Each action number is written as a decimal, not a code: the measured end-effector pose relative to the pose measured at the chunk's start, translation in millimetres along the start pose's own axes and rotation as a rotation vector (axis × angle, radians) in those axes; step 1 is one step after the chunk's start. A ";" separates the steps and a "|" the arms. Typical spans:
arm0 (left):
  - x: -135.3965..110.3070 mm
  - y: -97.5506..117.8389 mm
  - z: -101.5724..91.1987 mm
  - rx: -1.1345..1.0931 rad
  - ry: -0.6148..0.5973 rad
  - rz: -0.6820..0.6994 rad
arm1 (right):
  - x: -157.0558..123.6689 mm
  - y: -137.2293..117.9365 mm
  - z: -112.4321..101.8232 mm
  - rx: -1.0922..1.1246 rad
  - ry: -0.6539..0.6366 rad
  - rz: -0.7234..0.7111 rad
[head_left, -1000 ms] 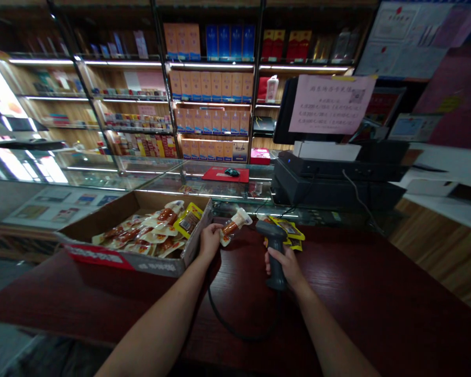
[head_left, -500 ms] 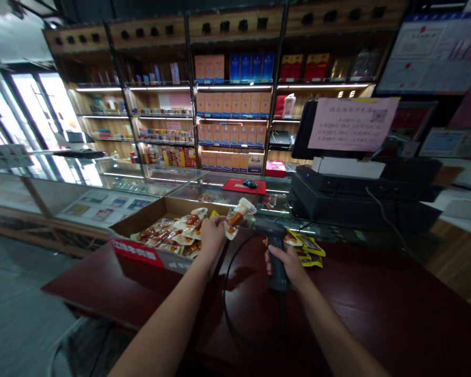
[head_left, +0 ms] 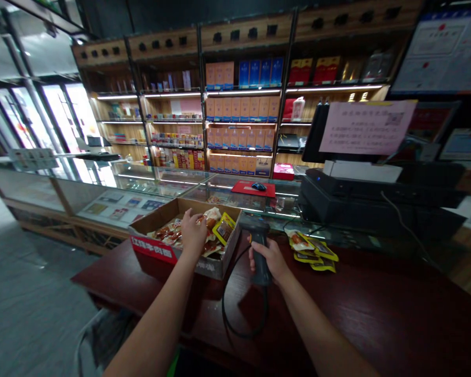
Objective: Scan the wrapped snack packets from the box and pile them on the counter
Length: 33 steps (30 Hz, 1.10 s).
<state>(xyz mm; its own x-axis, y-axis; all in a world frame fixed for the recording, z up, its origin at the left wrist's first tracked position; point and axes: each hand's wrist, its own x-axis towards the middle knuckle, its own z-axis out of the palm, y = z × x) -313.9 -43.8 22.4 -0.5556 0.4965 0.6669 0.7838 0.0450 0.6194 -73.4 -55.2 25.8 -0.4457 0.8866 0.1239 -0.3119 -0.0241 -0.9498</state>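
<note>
Your left hand (head_left: 193, 233) lies palm down inside the cardboard box (head_left: 157, 250), fingers bent onto the snack packets (head_left: 220, 230) under them. You cannot tell from here whether they have closed on one or only rest on top. Your right hand (head_left: 270, 257) is wrapped tight round the grip of the scanner (head_left: 255, 229), its head standing above your knuckles and close beside the box's near corner.

Judging by how things lie, only a small part is done. A few loose packets (head_left: 313, 250) sit on the desk (head_left: 377, 309) just past your right fingers, apart from the box, while the box under your left fingers holds a deep, untidy heap.

The packets are flat, glossy plastic pouches, pale with orange-red contents or yellow with a dark window, and they look slippery and limp. The box is plain brown card with a red printed strip on its front wall, its flaps open. The scanner is dull grey plastic, and its black cable (head_left: 235, 324) loops loosely below your wrists. The desk is dark red wood with a polished grain. Beyond your fingers stand a black till (head_left: 361, 204) and glass display cases (head_left: 141, 180).
</note>
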 end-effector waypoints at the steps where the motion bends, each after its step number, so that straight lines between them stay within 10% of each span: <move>1: -0.9 2.0 -0.3 -0.004 0.005 -0.001 | -0.3 0.6 -0.7 -0.002 0.005 0.002; 10: -44.3 70.9 18.8 -0.286 -0.066 0.162 | -13.8 -0.8 -39.6 -0.027 0.102 -0.006; 15: -91.8 103.2 83.7 -0.465 -0.563 0.114 | -34.5 -0.2 -90.7 -0.038 0.242 -0.021; 21: -130.4 136.8 151.8 -0.546 -1.057 -0.334 | -50.5 10.1 -143.9 0.005 0.434 -0.135; 28: -139.2 176.4 182.1 -0.630 -1.138 -0.721 | -47.1 13.5 -165.0 0.059 0.532 -0.184; 33: -134.5 164.6 182.2 -0.789 -0.985 -0.778 | -49.3 13.5 -163.2 0.032 0.500 -0.196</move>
<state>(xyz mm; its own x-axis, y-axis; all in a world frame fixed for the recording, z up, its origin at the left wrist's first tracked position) -59.6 54.8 -40.8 -0.0953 0.9575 -0.2723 -0.1440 0.2574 0.9555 81.2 -23.8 -40.0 0.0751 0.9875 0.1383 -0.3780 0.1565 -0.9125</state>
